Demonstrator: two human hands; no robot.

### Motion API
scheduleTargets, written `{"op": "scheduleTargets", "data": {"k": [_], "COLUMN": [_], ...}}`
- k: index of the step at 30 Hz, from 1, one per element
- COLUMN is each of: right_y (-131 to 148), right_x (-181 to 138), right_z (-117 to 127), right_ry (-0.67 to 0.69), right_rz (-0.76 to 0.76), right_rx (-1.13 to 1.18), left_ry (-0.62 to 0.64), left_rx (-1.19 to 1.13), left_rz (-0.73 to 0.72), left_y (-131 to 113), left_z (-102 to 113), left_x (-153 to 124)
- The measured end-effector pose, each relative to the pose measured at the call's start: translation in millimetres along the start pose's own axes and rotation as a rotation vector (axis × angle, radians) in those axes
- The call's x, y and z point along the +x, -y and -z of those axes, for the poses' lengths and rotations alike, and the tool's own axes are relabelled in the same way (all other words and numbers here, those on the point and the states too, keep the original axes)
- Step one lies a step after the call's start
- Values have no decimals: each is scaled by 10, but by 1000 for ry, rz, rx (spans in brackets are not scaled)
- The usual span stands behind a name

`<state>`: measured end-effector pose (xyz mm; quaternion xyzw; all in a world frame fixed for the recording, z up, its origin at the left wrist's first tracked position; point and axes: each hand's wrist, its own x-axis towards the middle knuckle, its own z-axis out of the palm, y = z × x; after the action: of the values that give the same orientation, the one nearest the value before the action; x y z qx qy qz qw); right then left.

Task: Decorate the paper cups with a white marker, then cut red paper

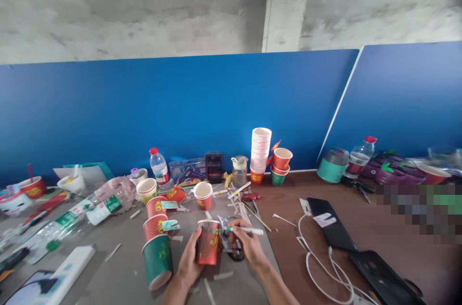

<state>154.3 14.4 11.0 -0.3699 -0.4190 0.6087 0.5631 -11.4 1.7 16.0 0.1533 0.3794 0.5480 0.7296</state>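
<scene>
My left hand (pixel 189 259) is wrapped round the left side of a red paper cup (pixel 208 243), which stands upright with dark green marks over its red surface. In my right hand (pixel 246 242) is a white marker (pixel 252 231), its green tip pointing left, a short way from the cup's right side. Left of my left hand lies a row of paper cups: a green cup (pixel 158 261) nearest me and red cups (pixel 155 227) behind it. Beyond the held cup stands another red and white cup (pixel 203 195). A dark object (pixel 236 252) lies partly hidden behind my right hand.
A tall stack of paper cups (pixel 260 151) stands at the back beside a glass jar (pixel 239 172). Plastic bottles (pixel 68 218) lie on the left. Black phones (pixel 332 223) and a white cable (pixel 308 261) occupy the brown table on the right. A blue partition (pixel 180 108) borders the back.
</scene>
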Motion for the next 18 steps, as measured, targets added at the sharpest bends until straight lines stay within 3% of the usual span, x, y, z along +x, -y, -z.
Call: {"op": "scheduleTargets", "data": {"k": [8,12,18], "right_y": [-36,-39,-8], "right_x": [5,0,-2], "right_z": [-22,-23,-10], "right_ry": [-39,31,41], "right_rz": [31,-14,92], "right_rx": [7,37,-30], "left_ry": [44,26,7], "left_rx": [140,105,126], "left_rz": [-65,-18,-67], "left_y": [14,16,1], "left_z": [39,21,-22], "left_x": [11,34,7]}}
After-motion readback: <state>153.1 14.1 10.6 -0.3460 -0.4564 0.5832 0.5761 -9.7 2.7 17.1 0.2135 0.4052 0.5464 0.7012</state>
